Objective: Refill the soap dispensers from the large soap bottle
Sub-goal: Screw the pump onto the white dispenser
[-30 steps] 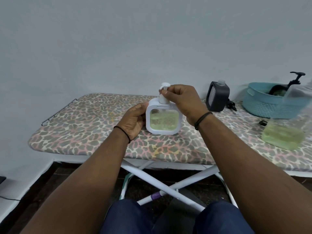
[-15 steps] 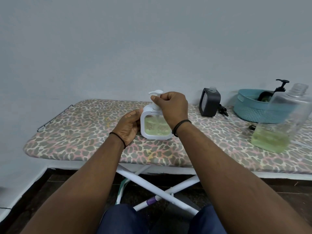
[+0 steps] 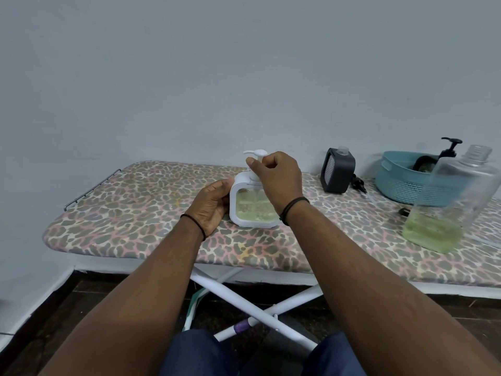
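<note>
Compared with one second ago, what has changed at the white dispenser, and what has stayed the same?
Little has changed. The right hand keeps pinching the pump of the white dispenser; the pump spout, at first hard to see, now points left, so it seems to have been turned. The left hand still steadies the dispenser's side. The large bottle, black dispenser and basket have not been touched.

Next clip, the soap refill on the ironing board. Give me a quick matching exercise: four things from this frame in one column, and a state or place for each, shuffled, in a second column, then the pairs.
Things:
1. white dispenser
2. black dispenser
3. large bottle
4. basket

States or places:
A. uncapped, green soap low in the bottom
B. teal, at the far right by the wall
C. held by both hands, pump on
D. pump off, neck open

Pairs: 1-C, 2-D, 3-A, 4-B
</note>
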